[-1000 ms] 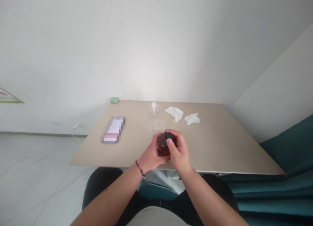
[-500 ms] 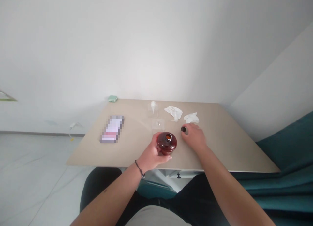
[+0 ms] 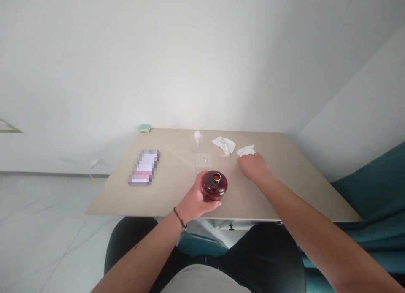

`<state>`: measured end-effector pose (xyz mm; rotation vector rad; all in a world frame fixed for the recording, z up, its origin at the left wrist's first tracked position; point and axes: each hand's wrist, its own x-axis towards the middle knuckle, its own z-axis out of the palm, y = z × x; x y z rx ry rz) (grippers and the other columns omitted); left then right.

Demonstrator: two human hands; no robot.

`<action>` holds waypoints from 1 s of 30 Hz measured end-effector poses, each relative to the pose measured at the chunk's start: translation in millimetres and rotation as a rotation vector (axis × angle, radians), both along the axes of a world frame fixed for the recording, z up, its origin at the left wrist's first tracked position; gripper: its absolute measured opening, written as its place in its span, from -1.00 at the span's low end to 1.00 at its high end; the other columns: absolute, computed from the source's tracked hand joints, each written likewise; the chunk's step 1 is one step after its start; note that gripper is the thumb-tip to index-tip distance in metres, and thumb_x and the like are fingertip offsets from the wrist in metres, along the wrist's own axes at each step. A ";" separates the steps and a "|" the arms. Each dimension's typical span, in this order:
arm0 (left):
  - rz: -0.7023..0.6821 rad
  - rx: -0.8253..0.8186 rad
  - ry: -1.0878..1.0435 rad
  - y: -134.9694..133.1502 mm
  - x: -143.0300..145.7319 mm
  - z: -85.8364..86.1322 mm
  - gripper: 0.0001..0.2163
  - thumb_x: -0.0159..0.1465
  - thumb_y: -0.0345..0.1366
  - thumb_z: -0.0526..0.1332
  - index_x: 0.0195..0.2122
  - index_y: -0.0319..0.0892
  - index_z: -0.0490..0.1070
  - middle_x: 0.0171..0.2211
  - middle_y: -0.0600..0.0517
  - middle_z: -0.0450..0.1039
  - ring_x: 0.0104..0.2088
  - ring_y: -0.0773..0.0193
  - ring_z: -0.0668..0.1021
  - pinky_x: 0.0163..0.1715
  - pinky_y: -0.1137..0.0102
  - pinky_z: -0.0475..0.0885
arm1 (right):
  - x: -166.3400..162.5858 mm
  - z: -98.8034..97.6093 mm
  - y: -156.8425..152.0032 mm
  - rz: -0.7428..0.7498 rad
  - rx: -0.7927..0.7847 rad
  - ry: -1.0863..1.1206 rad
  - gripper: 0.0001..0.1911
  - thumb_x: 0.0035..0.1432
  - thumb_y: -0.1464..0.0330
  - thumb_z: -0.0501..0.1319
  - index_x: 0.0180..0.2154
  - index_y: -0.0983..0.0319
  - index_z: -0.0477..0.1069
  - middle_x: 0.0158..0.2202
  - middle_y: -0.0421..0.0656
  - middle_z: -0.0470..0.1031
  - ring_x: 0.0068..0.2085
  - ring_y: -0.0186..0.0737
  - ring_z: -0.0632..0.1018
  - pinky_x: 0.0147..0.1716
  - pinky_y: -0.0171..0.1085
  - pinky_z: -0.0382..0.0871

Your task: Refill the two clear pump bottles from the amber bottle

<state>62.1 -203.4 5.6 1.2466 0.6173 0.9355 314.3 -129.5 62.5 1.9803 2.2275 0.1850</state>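
While the left hand [image 3: 196, 196] grips an amber bottle [image 3: 214, 186], the right hand [image 3: 254, 166] touches tissue [image 3: 246, 150].

Black cord bracelet [image 3: 179, 218], left wrist [image 3: 187, 208]; black trousers [image 3: 265, 255]; beige top [image 3: 202, 281].

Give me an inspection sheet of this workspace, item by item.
Surface: beige rectangular tabletop.
Items in hand: round amber glass bottle, uncapped.
Clutter: crumpled white tissue, second crumpled tissue, clear square plastic piece, white pump top, pixelated flat card-like item, small green case.
Hands: left hand grips the bottle; right hand at the first tissue.
Cables: small white cord-like item by the wall, unclear.
Surroundings: white wall, pale tile floor, teal fabric.
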 end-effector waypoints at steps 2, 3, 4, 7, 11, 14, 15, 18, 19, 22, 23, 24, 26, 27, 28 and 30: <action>0.008 0.004 0.005 0.2 -0.2 -2.0 -0.17 0.08 -0.32 0.49 0.29 -0.03 0.05 0.17 -0.17 0.39 0.09 -0.01 0.58 0.16 0.00 0.48 | -0.4 -2.4 -3.3 0.006 0.000 0.003 -0.68 0.27 0.61 0.07 -0.23 0.32 0.60 -0.15 0.16 0.61 -0.07 0.07 0.60 -0.08 -0.09 0.32; 0.009 0.007 0.004 0.4 -0.3 -3.1 -0.17 0.08 -0.31 0.49 0.29 -0.03 0.05 0.17 -0.18 0.39 0.09 -0.01 0.58 0.16 0.00 0.48 | -0.3 -4.4 -6.5 0.006 0.004 0.006 -0.67 0.27 0.61 0.06 -0.20 0.32 0.60 -0.14 0.15 0.60 -0.08 0.05 0.60 -0.11 -0.12 0.33; 0.007 0.010 0.002 0.5 -0.3 -4.2 -0.17 0.08 -0.31 0.49 0.29 -0.03 0.05 0.17 -0.18 0.39 0.09 -0.01 0.58 0.16 0.00 0.48 | 0.1 -6.9 -10.9 0.004 0.008 0.011 -0.67 0.28 0.60 0.05 -0.16 0.32 0.59 -0.13 0.14 0.60 -0.08 0.04 0.60 -0.12 -0.14 0.34; 0.005 0.021 -0.004 1.1 -0.5 -7.0 -0.16 0.08 -0.32 0.49 0.30 -0.02 0.04 0.18 -0.18 0.38 0.09 0.00 0.58 0.16 0.00 0.49 | 4.1 -16.5 -30.0 -0.005 0.042 0.042 -0.64 0.34 0.51 0.04 0.03 0.29 0.53 0.00 0.09 0.57 -0.04 -0.01 0.60 -0.08 -0.18 0.38; 0.002 0.020 0.000 0.8 -0.8 -5.6 -0.18 0.09 -0.33 0.48 0.30 -0.02 0.04 0.18 -0.18 0.39 0.07 0.00 0.60 0.14 0.01 0.50 | 16.1 -31.9 -61.3 -0.032 0.200 0.248 -0.62 0.34 0.44 0.05 0.10 0.24 0.49 0.07 0.03 0.56 0.00 -0.01 0.58 -0.01 -0.16 0.40; 0.003 0.015 0.016 -0.2 -1.0 -0.2 -0.18 0.08 -0.32 0.48 0.29 -0.01 0.05 0.16 -0.17 0.41 0.06 0.00 0.60 0.13 0.01 0.51 | 25.4 -41.9 -80.3 -0.093 0.304 0.406 -0.70 0.36 0.36 0.06 -0.13 0.20 0.57 -0.10 0.00 0.63 -0.08 -0.01 0.60 -0.06 -0.14 0.42; 0.007 0.017 0.025 -0.5 -1.1 1.7 -0.17 0.08 -0.32 0.48 0.29 -0.02 0.05 0.16 -0.17 0.41 0.06 0.00 0.60 0.12 0.01 0.51 | 27.1 -44.2 -85.1 -0.125 0.326 0.448 -0.70 0.36 0.31 0.06 -0.23 0.19 0.57 -0.19 -0.02 0.63 -0.14 -0.02 0.60 -0.13 -0.14 0.43; 0.018 0.028 0.050 -0.7 -1.1 6.0 -0.17 0.06 -0.31 0.49 0.29 -0.03 0.05 0.15 -0.18 0.43 0.06 -0.01 0.60 0.10 0.02 0.52 | 24.5 -47.0 -95.1 -0.219 0.358 0.546 -0.59 0.34 0.11 0.10 -0.48 0.14 0.46 -0.43 -0.09 0.56 -0.37 -0.08 0.55 -0.35 -0.18 0.36; 0.019 0.030 0.053 -0.5 -1.0 6.6 -0.17 0.06 -0.31 0.50 0.28 -0.03 0.05 0.15 -0.18 0.43 0.06 -0.01 0.60 0.10 0.02 0.52 | 20.8 -46.7 -97.1 -0.234 0.368 0.577 -0.53 0.33 0.05 0.11 -0.55 0.14 0.39 -0.50 -0.11 0.50 -0.43 -0.11 0.51 -0.39 -0.18 0.32; 0.015 0.048 0.056 0.7 -0.3 5.4 -0.18 0.07 -0.28 0.50 0.27 -0.03 0.06 0.14 -0.18 0.43 0.05 -0.02 0.61 0.11 0.02 0.51 | 3.0 -43.8 -99.8 -0.183 0.372 0.754 -0.40 0.32 -0.08 0.07 -0.62 0.14 0.30 -0.57 -0.14 0.42 -0.47 -0.14 0.47 -0.40 -0.17 0.33; 0.015 0.060 0.057 0.9 0.0 4.3 -0.19 0.08 -0.25 0.51 0.27 -0.04 0.06 0.14 -0.19 0.43 0.06 -0.03 0.60 0.13 0.00 0.50 | -4.4 -42.9 -99.7 -0.126 0.346 0.862 -0.41 0.33 -0.10 0.05 -0.57 0.16 0.36 -0.52 -0.12 0.47 -0.43 -0.13 0.51 -0.36 -0.16 0.38; 0.017 0.074 0.056 1.0 0.0 2.9 -0.18 0.08 -0.20 0.51 0.27 -0.05 0.06 0.15 -0.20 0.41 0.08 -0.05 0.59 0.15 -0.01 0.48 | -12.2 -42.3 -99.3 -0.051 0.301 0.993 -0.44 0.32 -0.10 0.06 -0.46 0.18 0.46 -0.42 -0.09 0.55 -0.35 -0.10 0.56 -0.29 -0.14 0.44; 0.034 0.114 0.049 0.4 -1.0 -0.1 -0.10 0.05 -0.10 0.53 0.31 -0.05 0.01 0.20 -0.24 0.35 0.17 -0.11 0.52 0.21 -0.06 0.40 | -27.5 -42.6 -97.7 0.123 0.185 1.262 -0.47 0.26 -0.12 0.17 -0.08 0.18 0.52 -0.08 -0.01 0.62 -0.09 -0.01 0.63 -0.08 -0.05 0.51; 0.051 0.140 0.042 0.1 -2.4 -1.2 -0.02 0.01 -0.05 0.55 0.33 -0.04 -0.03 0.25 -0.26 0.29 0.23 -0.15 0.46 0.26 -0.08 0.34 | -34.7 -43.7 -96.9 0.202 0.131 1.367 -0.39 0.20 -0.11 0.24 0.10 0.16 0.44 0.09 0.03 0.55 0.05 0.05 0.60 0.02 0.02 0.50; 0.075 0.169 0.034 0.0 -4.4 -1.9 0.07 -0.04 0.01 0.56 0.36 -0.02 -0.08 0.30 -0.27 0.21 0.31 -0.19 0.38 0.30 -0.10 0.27 | -41.3 -45.4 -96.0 0.265 0.085 1.445 -0.27 0.15 -0.09 0.32 0.23 0.13 0.33 0.23 0.07 0.45 0.16 0.09 0.54 0.10 0.08 0.46; 0.151 0.233 0.003 2.1 -9.9 -1.5 0.12 -0.07 0.16 0.51 0.38 0.01 -0.13 0.39 -0.27 0.05 0.43 -0.22 0.17 0.39 -0.10 0.11 | -53.3 -50.5 -94.6 0.344 0.029 1.532 -0.04 0.06 -0.01 0.43 0.37 0.07 0.10 0.35 0.09 0.29 0.30 0.14 0.43 0.21 0.17 0.36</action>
